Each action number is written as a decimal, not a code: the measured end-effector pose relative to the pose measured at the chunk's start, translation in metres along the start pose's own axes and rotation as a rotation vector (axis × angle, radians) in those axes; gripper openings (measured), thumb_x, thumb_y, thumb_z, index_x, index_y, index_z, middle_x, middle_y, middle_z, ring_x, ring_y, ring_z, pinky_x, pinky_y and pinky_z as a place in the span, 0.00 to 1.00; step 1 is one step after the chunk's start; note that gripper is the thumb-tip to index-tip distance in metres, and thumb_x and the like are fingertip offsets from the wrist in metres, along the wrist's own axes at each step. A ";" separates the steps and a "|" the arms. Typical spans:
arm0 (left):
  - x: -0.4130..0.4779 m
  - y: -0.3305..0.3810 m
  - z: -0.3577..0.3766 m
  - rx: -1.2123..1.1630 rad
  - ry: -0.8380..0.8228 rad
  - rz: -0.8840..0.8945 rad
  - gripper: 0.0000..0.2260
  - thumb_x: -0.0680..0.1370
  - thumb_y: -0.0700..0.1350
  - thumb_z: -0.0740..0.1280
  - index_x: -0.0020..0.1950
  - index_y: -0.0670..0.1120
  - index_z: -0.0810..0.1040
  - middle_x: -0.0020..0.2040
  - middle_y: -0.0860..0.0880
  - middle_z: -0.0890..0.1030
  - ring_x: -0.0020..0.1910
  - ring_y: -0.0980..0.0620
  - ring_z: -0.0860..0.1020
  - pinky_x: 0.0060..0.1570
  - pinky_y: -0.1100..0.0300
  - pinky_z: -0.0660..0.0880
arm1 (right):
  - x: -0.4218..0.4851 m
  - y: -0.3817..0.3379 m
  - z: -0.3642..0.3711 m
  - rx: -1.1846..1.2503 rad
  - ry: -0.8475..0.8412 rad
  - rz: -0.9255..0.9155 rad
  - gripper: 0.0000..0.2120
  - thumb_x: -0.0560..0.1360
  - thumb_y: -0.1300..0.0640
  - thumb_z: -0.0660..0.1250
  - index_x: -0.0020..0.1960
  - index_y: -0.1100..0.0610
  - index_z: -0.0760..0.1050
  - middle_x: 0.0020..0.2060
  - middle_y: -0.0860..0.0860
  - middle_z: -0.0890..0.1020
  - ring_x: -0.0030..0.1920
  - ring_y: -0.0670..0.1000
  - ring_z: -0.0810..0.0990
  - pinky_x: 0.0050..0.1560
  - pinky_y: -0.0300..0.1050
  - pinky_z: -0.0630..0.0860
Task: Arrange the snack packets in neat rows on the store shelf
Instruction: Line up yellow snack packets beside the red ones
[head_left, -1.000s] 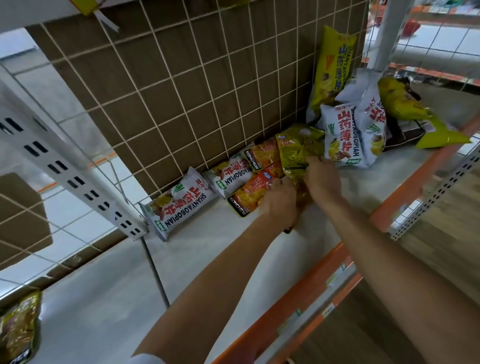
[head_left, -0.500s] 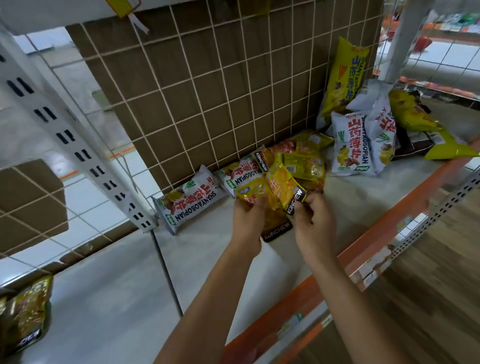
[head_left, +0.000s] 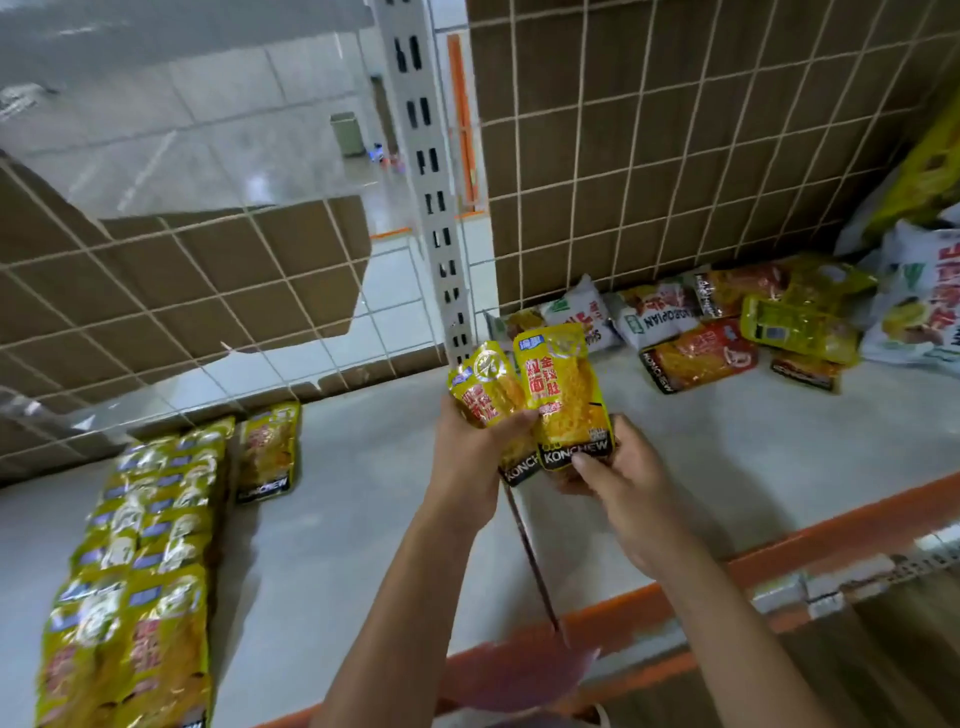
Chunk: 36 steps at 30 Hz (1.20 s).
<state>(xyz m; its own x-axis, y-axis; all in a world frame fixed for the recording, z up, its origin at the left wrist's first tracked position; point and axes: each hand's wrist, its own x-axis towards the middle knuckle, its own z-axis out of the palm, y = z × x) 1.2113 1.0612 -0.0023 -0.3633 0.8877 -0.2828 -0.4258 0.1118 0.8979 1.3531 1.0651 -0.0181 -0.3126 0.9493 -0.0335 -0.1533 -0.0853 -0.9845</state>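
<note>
Head view: left packet (head_left: 485, 395) and right packet (head_left: 563, 395), both yellow KONCHEW, are held upright and overlapping above the white shelf (head_left: 363, 519), approx. mid-frame, betw. neat rows of like packets (head_left: 140, 561) at left and a loose pile (head_left: 727, 338) at right by the wire grid back (head_left: 675, 156). L hand (head_left: 475, 457) grips the left packet, thumb curled across its front. R hand (head_left: 621, 473) pinches the right packet's black bottom band betw. thumb and fingers.
</note>
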 end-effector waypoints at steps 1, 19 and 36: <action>-0.003 0.005 -0.013 0.022 0.034 0.010 0.32 0.60 0.33 0.75 0.62 0.40 0.69 0.53 0.36 0.80 0.51 0.37 0.80 0.51 0.39 0.77 | 0.000 0.001 0.009 -0.047 -0.052 0.010 0.13 0.76 0.73 0.60 0.50 0.55 0.72 0.40 0.54 0.81 0.36 0.45 0.81 0.37 0.40 0.78; -0.053 0.074 -0.216 0.524 0.640 0.327 0.27 0.72 0.50 0.69 0.68 0.43 0.65 0.58 0.45 0.79 0.55 0.47 0.78 0.58 0.47 0.74 | 0.048 0.032 0.212 -0.162 -0.093 0.191 0.09 0.73 0.67 0.67 0.42 0.54 0.73 0.41 0.54 0.81 0.43 0.54 0.80 0.50 0.57 0.79; -0.058 0.089 -0.261 0.729 0.695 0.323 0.30 0.71 0.50 0.73 0.70 0.47 0.67 0.60 0.45 0.69 0.54 0.49 0.73 0.51 0.66 0.66 | 0.083 0.047 0.285 -0.909 -0.218 0.124 0.22 0.73 0.54 0.69 0.64 0.60 0.70 0.57 0.56 0.78 0.60 0.57 0.74 0.54 0.47 0.70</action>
<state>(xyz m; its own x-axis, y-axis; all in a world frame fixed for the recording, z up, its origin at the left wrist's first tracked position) 0.9781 0.9026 0.0062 -0.8634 0.4980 0.0816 0.2925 0.3621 0.8850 1.0523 1.0536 -0.0185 -0.4601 0.8639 -0.2049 0.6541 0.1738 -0.7362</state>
